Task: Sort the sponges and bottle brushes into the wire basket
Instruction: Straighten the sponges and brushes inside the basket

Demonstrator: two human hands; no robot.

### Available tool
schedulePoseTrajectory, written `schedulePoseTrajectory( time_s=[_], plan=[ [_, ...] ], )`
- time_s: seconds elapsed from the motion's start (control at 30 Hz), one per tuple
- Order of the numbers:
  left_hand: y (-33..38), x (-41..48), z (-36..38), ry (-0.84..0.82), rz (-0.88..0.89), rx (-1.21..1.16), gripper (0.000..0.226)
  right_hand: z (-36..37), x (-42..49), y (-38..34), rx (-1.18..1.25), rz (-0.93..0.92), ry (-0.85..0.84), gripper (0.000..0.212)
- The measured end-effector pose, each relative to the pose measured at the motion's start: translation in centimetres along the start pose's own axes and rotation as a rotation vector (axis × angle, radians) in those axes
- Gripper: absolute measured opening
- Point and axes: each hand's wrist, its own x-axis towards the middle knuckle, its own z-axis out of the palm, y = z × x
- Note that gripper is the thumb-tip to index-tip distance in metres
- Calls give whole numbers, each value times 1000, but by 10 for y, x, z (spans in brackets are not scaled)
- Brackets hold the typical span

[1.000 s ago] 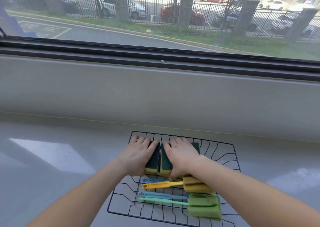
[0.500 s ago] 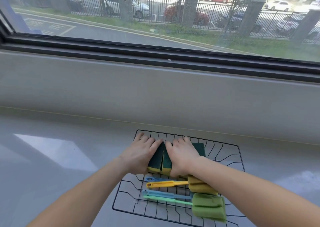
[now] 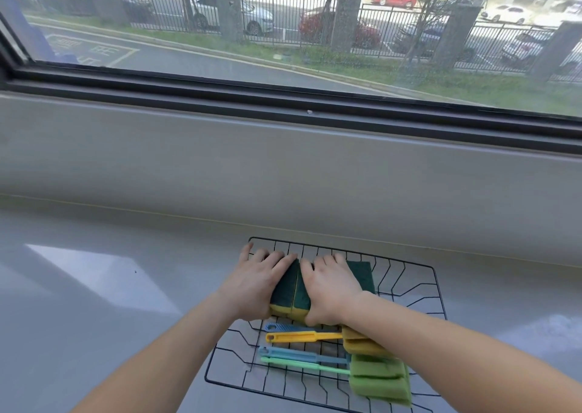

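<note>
A black wire basket [image 3: 409,274] lies on the grey counter. In its far half a row of green-topped yellow sponges [image 3: 293,293] stands packed together. My left hand [image 3: 255,283] presses on the row's left side and my right hand [image 3: 330,286] covers its right side, fingers flat over the sponges. A further green sponge [image 3: 362,271] shows beyond my right hand. In the near half lie several bottle brushes: a yellow handle [image 3: 302,337], blue handles [image 3: 299,354], a green handle [image 3: 302,367], with yellow [image 3: 359,345] and green [image 3: 378,378] foam heads to the right.
The grey counter [image 3: 110,302] runs left and right of the basket, with a sunlit patch on the left. A low grey wall [image 3: 283,176] and a dark window frame rise behind the basket.
Both hands stay on the sponge row and have pressed it closer together. The view has shifted slightly, so the basket sits a little further right.
</note>
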Motion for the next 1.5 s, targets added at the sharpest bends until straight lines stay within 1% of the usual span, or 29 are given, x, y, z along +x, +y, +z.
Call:
schedulePoseTrajectory(
  time_s=[0.2,0.4,0.57,0.67,0.73,0.77,0.8,0.87,0.93,0.97,1.0,1.07,1.13,1.23,1.3,1.4,1.5],
  plan=[
    [3,-1,4,16,-9,-8,100,6,1,0,0,10,13,107],
    [5,3,3,27,-29,7,103,9,-2,4,65,59,1,118],
    [12,3,-6,19,-64,-19,125,3,-9,10,66,64,16,138],
    [16,-3,-12,49,-96,-58,129,-8,-20,17,139,62,62,140],
    [17,-9,-13,64,-134,-98,127,-17,-30,28,254,88,117,131],
    [16,-13,-12,64,-158,-133,125,-20,-37,37,325,118,160,123],
    [16,-18,-11,64,-184,-175,122,-21,-45,49,402,167,211,112],
    [16,-26,-9,72,-228,-244,116,-16,-59,80,552,327,280,84],
    [22,-30,-8,78,-237,-245,111,-4,-70,105,719,525,237,56],
    [28,-29,-8,94,-221,-232,108,4,-73,113,808,606,180,50],
    [35,-26,-8,114,-194,-223,105,12,-73,117,887,653,107,50],
    [50,-16,-9,134,-124,-210,99,25,-72,118,1003,677,-20,53],
    [63,-4,-8,100,-70,-185,100,34,-69,114,1056,662,-83,54],
    [71,10,-6,26,-65,-166,108,39,-65,109,1104,642,-110,54],
    [69,17,-9,-2,-73,-182,110,40,-63,106,1131,612,-114,53],
    [62,24,-11,20,-49,-208,104,41,-61,105,1196,581,-100,41],
    [55,23,-9,32,-54,-284,107,44,-62,106,1250,582,-93,35]
  ],
)
